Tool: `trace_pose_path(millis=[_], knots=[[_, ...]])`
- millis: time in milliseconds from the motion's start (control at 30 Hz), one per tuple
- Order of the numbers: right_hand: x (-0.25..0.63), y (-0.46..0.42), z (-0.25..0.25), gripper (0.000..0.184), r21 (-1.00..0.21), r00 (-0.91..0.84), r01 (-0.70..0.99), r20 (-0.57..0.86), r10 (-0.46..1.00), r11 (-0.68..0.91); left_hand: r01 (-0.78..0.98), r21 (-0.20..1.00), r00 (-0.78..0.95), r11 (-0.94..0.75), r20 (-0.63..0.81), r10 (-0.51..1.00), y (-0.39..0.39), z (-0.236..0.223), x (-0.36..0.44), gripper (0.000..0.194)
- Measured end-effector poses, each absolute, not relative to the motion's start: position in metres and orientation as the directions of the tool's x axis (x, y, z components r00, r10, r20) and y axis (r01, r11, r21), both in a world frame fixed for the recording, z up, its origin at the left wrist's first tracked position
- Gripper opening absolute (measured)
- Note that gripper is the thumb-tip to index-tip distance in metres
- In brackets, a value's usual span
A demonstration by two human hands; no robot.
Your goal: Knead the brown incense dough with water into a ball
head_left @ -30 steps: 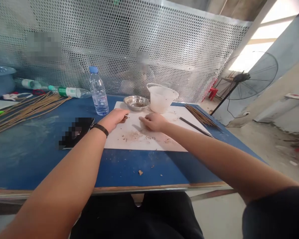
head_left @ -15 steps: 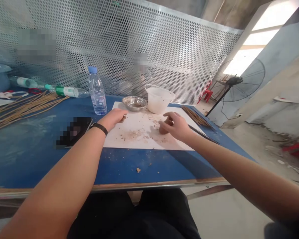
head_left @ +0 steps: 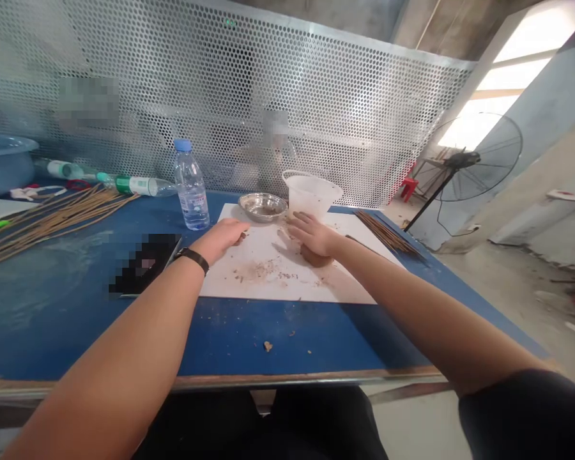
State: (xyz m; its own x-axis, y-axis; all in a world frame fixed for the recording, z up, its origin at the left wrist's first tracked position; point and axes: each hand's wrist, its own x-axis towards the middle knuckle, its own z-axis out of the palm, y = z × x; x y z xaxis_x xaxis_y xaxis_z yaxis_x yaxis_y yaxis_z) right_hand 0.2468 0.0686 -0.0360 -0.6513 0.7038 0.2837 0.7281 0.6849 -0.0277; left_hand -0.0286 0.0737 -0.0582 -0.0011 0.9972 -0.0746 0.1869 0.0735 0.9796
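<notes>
My right hand [head_left: 314, 234] lies flat on top of a brown clay-like lump [head_left: 315, 257], fingers spread, on a white board [head_left: 287, 287]. The lump shows only below the palm. My left hand [head_left: 223, 237] rests on the board's left part, its fingertips beside a tiny brown crumb [head_left: 242, 236]. Nothing shows held in it. Brown crumbs and smears dot the board between my hands. Just beyond them stand a steel bowl [head_left: 262, 206] with brown residue and a white plastic measuring jug [head_left: 312, 195].
The board sits on a blue table [head_left: 76, 319] with bundles of thin sticks [head_left: 57, 220], a water bottle [head_left: 190, 188] and a pixelated dark object [head_left: 146, 263]. Behind a perforated metal screen [head_left: 345, 108] are blurred people [head_left: 275, 147]. A standing fan [head_left: 479, 156] is at right.
My right hand has moved rightward across the board and come down onto the brown lump. My left hand has stayed in about the same place.
</notes>
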Motion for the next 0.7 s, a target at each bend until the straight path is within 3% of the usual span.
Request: trace_pose_path(millis=[133,267,433,567,700], knots=[[0.25,0.054,-0.037,0.065,-0.021,-0.63,0.745,0.308,0.713,0.667,0.191,0.979,-0.004,0.07,-0.07,0.998,0.072,-0.056,-0.027,0.017],[0.263,-0.003,-0.023,0.075,-0.06,-0.628,0.761,0.178,0.757,0.646,0.182,0.981,0.005,0.06,-0.062,0.998,0.071,-0.054,-0.026,0.017],[0.273,-0.066,-0.013,0.07,-0.029,-0.619,0.784,0.015,0.785,0.62,0.167,0.984,0.005,0.058,-0.06,0.998,0.071,-0.053,-0.025,0.017],[0.261,-0.051,-0.033,0.086,0.051,-0.565,0.825,0.123,0.816,0.563,0.173,0.982,-0.013,0.075,-0.074,0.997,0.072,-0.053,-0.023,0.016],[0.233,-0.003,-0.051,0.093,0.053,-0.479,0.878,0.155,0.864,0.477,0.188,0.978,-0.022,0.085,-0.082,0.996,0.073,-0.053,-0.024,0.016]])
